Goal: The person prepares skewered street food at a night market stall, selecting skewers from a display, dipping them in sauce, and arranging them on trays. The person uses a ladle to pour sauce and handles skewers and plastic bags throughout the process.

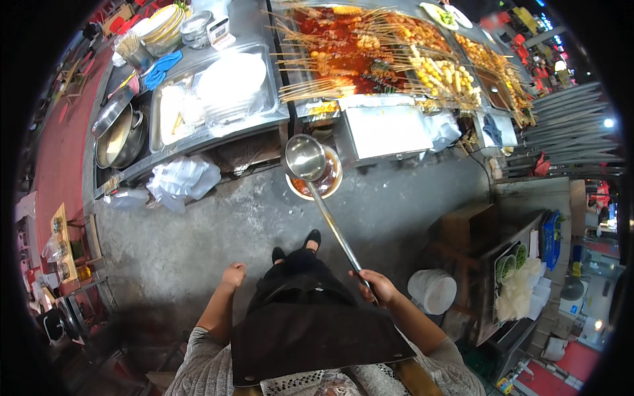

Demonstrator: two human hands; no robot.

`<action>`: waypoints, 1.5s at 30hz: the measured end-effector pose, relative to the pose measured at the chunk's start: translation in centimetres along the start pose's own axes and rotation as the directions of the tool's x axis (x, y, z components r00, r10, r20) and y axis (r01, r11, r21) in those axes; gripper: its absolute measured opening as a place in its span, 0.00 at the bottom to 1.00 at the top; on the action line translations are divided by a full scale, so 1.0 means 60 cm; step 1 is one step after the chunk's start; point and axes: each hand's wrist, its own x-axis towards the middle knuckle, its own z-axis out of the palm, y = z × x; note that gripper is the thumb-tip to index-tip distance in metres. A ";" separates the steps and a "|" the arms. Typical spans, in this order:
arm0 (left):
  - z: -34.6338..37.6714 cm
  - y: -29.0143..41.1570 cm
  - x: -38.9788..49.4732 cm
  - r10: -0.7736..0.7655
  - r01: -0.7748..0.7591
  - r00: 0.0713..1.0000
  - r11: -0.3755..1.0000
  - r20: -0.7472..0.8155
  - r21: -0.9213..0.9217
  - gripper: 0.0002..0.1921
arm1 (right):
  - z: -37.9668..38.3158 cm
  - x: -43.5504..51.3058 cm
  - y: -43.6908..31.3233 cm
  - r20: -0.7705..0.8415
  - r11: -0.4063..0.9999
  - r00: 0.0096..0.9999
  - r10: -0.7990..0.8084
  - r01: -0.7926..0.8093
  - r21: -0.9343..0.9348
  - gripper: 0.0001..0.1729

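Observation:
My right hand (377, 287) is closed around the handle of a long metal ladle (305, 157). The ladle's bowl hangs over a round bucket (337, 184) of reddish broth on the floor, partly covering it. My left hand (235, 274) is curled and holds nothing visible, over the floor left of my body. In front, trays of skewered food in red broth (346, 49) and pale skewered pieces (441, 72) stand on the stall counter. Stacked white plates (233, 76) sit in a metal tray (273, 94) at the counter's left.
A metal box (386, 129) juts out beside the bucket. Plastic bags (182, 179) hang below the left counter, near a steel pot (121, 141). A white lidded bucket (432, 292) stands at my right, near a side table with greens (520, 256) and a blue basket (551, 237).

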 end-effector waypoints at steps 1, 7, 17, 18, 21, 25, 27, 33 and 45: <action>0.003 -0.008 -0.001 -0.019 0.020 1.000 0.999 0.014 -0.042 0.17 | -0.011 0.035 0.016 -0.108 0.997 0.994 0.003 -0.011 -0.071 0.23; 0.027 -0.048 0.003 0.036 -0.029 0.997 0.996 0.071 -0.090 0.18 | -0.067 0.349 0.009 -0.403 0.255 0.707 -0.581 -0.312 -0.915 0.23; 0.069 -0.037 -0.046 -0.163 0.168 0.986 0.950 0.042 -0.262 0.19 | -0.127 0.581 -0.110 -0.648 0.222 0.607 -0.460 -0.628 -0.746 0.21; 0.072 -0.038 -0.044 -0.168 0.172 0.985 0.955 0.038 -0.243 0.19 | -0.132 0.596 -0.111 -0.662 0.248 0.604 -0.444 -0.627 -0.738 0.20; 0.081 -0.042 -0.034 -0.206 0.212 0.977 0.947 0.048 -0.241 0.19 | -0.146 0.642 -0.101 -0.671 0.299 0.621 -0.404 -0.604 -0.739 0.20; 0.089 -0.044 -0.032 -0.254 0.278 0.960 0.907 0.115 -0.316 0.19 | -0.173 0.692 -0.078 -0.614 0.381 0.683 -0.395 -0.487 -0.786 0.24; 0.093 -0.045 -0.034 -0.223 0.245 0.969 0.918 0.105 -0.313 0.19 | -0.192 0.696 -0.067 -0.581 0.506 0.720 -0.380 -0.364 -0.782 0.26; 0.094 -0.082 -0.029 -0.164 0.185 0.982 0.942 0.096 -0.279 0.19 | -0.223 0.612 -0.009 -0.597 0.939 0.800 -0.058 -0.158 -0.304 0.28; 0.017 -0.072 -0.029 -0.044 0.048 0.998 0.996 0.051 -0.071 0.17 | -0.137 0.313 0.083 -0.492 0.941 0.847 -0.201 0.026 -0.338 0.26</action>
